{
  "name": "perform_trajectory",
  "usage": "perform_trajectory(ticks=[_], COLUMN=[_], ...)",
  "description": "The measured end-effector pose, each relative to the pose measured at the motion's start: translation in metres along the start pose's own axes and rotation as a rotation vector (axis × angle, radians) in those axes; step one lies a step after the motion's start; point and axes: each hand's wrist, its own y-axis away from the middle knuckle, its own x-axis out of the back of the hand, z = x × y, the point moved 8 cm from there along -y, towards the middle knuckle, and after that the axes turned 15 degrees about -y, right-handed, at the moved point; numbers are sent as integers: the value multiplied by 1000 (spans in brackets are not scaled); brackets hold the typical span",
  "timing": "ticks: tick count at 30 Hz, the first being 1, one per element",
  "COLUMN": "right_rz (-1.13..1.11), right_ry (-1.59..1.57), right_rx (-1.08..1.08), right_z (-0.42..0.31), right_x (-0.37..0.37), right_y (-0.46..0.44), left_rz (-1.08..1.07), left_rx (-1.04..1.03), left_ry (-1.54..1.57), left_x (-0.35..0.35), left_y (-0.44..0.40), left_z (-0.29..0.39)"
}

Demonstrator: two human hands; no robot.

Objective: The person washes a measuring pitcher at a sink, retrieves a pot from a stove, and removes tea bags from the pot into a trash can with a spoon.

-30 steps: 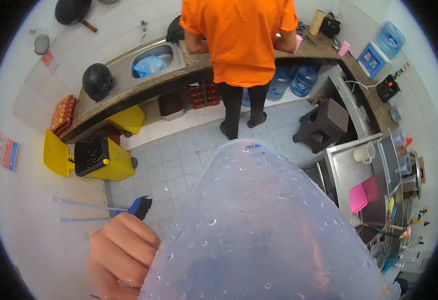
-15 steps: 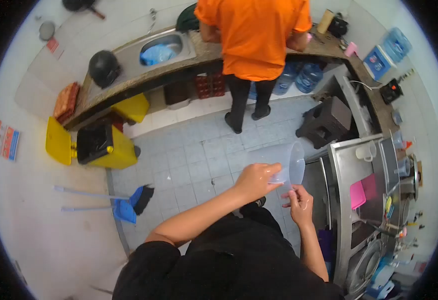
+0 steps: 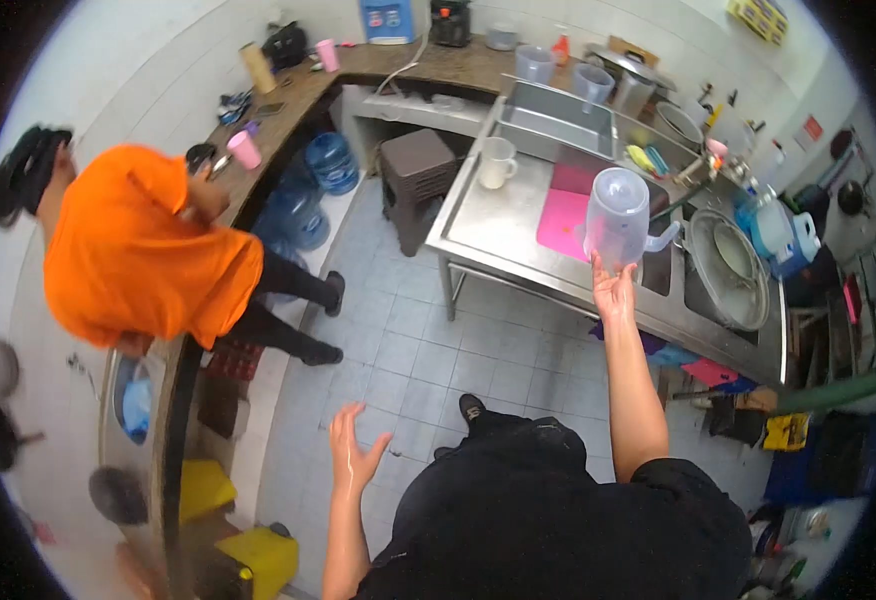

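My right hand [image 3: 614, 292] is raised over the metal sink counter, closed on the lower end of a clear plastic pitcher [image 3: 616, 218]. The pitcher looks upside down, its rounded base upward and its handle pointing right. My left hand [image 3: 355, 450] is held out above the tiled floor, fingers apart, with nothing in it. Wet streaks show on the left hand and wrist. Just behind the pitcher lie a pink cutting board [image 3: 564, 222] and, further left, a cream mug [image 3: 497, 163] on the steel counter.
A person in an orange shirt [image 3: 153, 250] stands at the stone counter [image 3: 278, 115] on the left. A brown stool [image 3: 418, 170] stands beside the steel counter [image 3: 468, 215]. Large round pot lids [image 3: 723, 270] lie at the sink's right. Clear pitchers [image 3: 535, 64] stand along the back.
The view has swung right toward the sink counter. The pitcher, held by both hands before, is now in my right hand only and turned over; my left hand has let go.
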Motion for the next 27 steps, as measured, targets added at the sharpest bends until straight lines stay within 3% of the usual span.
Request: perform_trajectory(ticks=[3,8,9,11,12,13,15,17,19,21,23,27], right_rz=[10,36,-79,-38,-93,105,-72,-352,-1000,-1510,-1633,-1868], right_ry=[-35,19,-13,337,359,476,1193,1390,2016,2083,1833,1712], right_rx=[75,167,68,-58,-210,-271,-411,-538,-415,-340,-514,-649], right_z=[-29,-37,-28,32,66,92,172,243,350,441,519,652], right_x=[13,44,48,16,12,27,3,49,9,24,34,59], right_y=[-20,-72,-80,-56,-48,-39,8,28,120,199,269,380], left_rz=[-122,-156,-124,-110,-96,-77,-34,-3,-5,3,38,197], left_rx=[149,306,360,425,480,528,616,673,689,636,574,622], left_ry=[-76,-52,-29,-68,-83,-65,-7,51,100,260,331,363], left_x=[-43,-61,-65,-60,-56,-59,-64,-65,-64,-45,3,71], left_y=[48,75,83,81,80,85,97,105,112,105,96,112], left_z=[-61,-98,-108,-109,-111,-118,-143,-166,-186,-202,-210,-273])
